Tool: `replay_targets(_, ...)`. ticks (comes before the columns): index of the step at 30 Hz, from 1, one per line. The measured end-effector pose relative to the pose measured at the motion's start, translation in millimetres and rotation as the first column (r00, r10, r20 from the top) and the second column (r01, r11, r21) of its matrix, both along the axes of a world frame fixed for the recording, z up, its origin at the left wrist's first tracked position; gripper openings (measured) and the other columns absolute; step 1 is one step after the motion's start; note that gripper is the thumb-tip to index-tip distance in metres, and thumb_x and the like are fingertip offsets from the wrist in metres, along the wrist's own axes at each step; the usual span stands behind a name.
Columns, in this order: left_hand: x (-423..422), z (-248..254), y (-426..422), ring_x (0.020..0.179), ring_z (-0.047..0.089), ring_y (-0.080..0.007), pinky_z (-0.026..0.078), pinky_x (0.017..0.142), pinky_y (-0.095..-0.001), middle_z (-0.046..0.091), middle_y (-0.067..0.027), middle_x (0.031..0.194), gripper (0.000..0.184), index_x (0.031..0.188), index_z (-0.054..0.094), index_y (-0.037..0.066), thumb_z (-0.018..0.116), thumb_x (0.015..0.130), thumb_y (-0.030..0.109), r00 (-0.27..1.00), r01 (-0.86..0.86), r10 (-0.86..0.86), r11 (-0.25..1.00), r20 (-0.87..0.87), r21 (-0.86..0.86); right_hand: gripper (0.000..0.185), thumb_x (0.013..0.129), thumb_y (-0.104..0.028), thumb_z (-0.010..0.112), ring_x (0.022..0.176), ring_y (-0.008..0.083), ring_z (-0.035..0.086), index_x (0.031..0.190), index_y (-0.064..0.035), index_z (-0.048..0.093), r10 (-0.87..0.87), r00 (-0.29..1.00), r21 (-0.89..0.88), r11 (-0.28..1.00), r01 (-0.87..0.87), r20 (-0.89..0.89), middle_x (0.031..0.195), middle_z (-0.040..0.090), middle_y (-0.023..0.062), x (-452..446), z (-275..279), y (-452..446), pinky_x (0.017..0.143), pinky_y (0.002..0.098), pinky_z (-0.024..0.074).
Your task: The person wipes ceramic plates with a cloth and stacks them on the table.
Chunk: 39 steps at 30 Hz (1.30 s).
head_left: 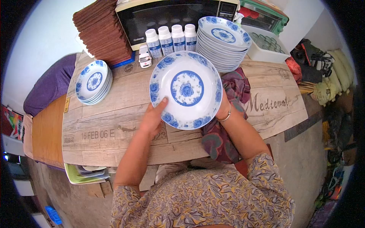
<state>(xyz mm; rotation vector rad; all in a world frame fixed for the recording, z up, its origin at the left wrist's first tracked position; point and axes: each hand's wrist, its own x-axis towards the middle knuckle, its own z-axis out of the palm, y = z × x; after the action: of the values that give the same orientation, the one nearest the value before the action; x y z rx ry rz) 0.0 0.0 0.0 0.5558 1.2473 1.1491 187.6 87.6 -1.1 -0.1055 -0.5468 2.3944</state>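
Left hand and right hand clasp a plate at its edges. Wood-patterned table, on grey floor, reads "Medieval"; microwave reads "Galanz".

You wore a short-sleeved top covered in grey, mustard and white paisley-like swirls, its sleeves loose, and a slim, pale bracelet circled your right wrist.

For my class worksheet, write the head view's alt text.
The left hand and right hand hold a blue-flowered white plate above a table. A short plate stack stands left, a taller stack right, beside four white bottles.
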Motion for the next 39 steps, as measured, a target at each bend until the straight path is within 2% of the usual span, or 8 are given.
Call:
replay_targets(5,-1.7,3.9,2.9,0.099,0.053,-0.0177,0.044,0.079,-0.0292,0.055,-0.0083,0.111,0.046,0.119,0.042,0.003,0.057,0.084,0.03,0.998,-0.059,0.061,0.996,-0.028,0.064,0.04,0.093,-0.028,0.034,0.106,0.0207,0.052,0.123,-0.0026,0.042,0.176,0.969,-0.079,0.978,-0.192,-0.173,0.12,0.051,0.0109,-12.9,-8.3,7.3,0.092,0.0368,0.0431)
replay_targets(8,0.4,17.9,1.3,0.098,0.054,-0.019,0.046,0.079,-0.0309,0.054,-0.0088,0.111,0.043,0.118,0.043,0.003,0.055,0.086,0.028,0.994,-0.107,0.107,0.994,0.019,0.034,0.038,0.092,-0.025,0.038,0.104,0.0201,0.053,0.122,-0.0029,0.043,0.11,0.989,-0.104,0.987,-0.12,-0.102,0.119,0.052,0.0108,-17.8,-8.2,3.6,0.09,0.0356,0.0444)
replay_targets(12,1.0,-1.2,3.4,0.099,0.054,-0.0195,0.045,0.082,-0.0328,0.054,-0.0091,0.111,0.04,0.118,0.043,0.002,0.053,0.087,0.025,0.97,-0.214,0.197,0.971,0.144,0.11,0.032,0.087,-0.021,0.05,0.095,0.0169,0.058,0.113,-0.0022,0.051,-0.21,0.929,0.145,0.974,0.173,0.305,0.11,0.058,0.009,-11.1,-3.6,-8.1,0.085,0.0328,0.0471)
replay_targets(17,-13.3,-9.5,9.2,0.1,0.053,-0.0188,0.044,0.084,-0.0314,0.055,-0.0088,0.111,0.04,0.118,0.043,0.001,0.053,0.087,0.024,0.94,-0.303,0.265,0.939,0.217,0.166,0.025,0.086,-0.019,0.05,0.087,0.0158,0.06,0.102,-0.0009,0.058,-0.361,0.875,0.258,0.923,0.286,0.322,0.102,0.061,0.0079,-4.3,-4.8,-2.8,0.078,0.0283,0.046)
replay_targets(19,-17.2,-7.8,9.9,0.101,0.053,-0.0183,0.043,0.085,-0.0307,0.055,-0.0085,0.111,0.039,0.118,0.044,0.001,0.052,0.087,0.024,0.938,-0.329,0.302,0.93,0.172,0.161,0.025,0.086,-0.019,0.051,0.086,0.0157,0.059,0.101,-0.0009,0.058,-0.568,0.717,0.346,0.82,0.455,0.404,0.102,0.061,0.0067,-5.4,0.4,0.2,0.078,0.0274,0.0456)
replay_targets(27,-9.3,-2.4,5.2,0.105,0.047,-0.0164,0.037,0.089,-0.0279,0.051,-0.0112,0.116,0.045,0.123,0.04,-0.002,0.048,0.09,0.028,0.934,-0.21,0.295,0.91,-0.203,0.358,0.011,0.089,-0.019,0.05,0.069,0.0132,0.058,0.088,-0.0102,0.055,-0.675,0.729,0.237,0.73,0.641,0.108,0.075,0.058,0.0003,29.0,18.9,21.0,0.066,0.0297,0.0474)
replay_targets(34,9.3,0.7,-3.9,0.103,0.047,-0.0181,0.037,0.088,-0.0299,0.052,-0.0134,0.111,0.046,0.122,0.038,-0.002,0.044,0.091,0.031,0.852,0.049,0.229,0.86,-0.47,0.508,0.045,0.084,-0.005,0.051,0.106,0.0168,0.05,0.127,0.0007,0.038,-0.798,0.533,0.854,0.461,0.24,0.281,0.114,0.053,0.0101,12.0,13.6,10.4,0.088,0.0293,0.0413)
replay_targets(39,12.7,-8.7,-4.4,0.091,0.052,-0.0172,0.042,0.079,-0.0304,0.057,-0.0122,0.097,0.039,0.112,0.043,0.0,0.046,0.09,0.031,0.8,0.101,0.252,0.838,-0.545,0.535,0.062,0.08,0.003,0.051,0.121,0.0214,0.037,0.135,-0.0017,0.022,-0.717,0.654,0.801,0.527,0.284,0.241,0.13,0.038,0.0128,0.0,4.3,3.9,0.094,0.0316,0.036)
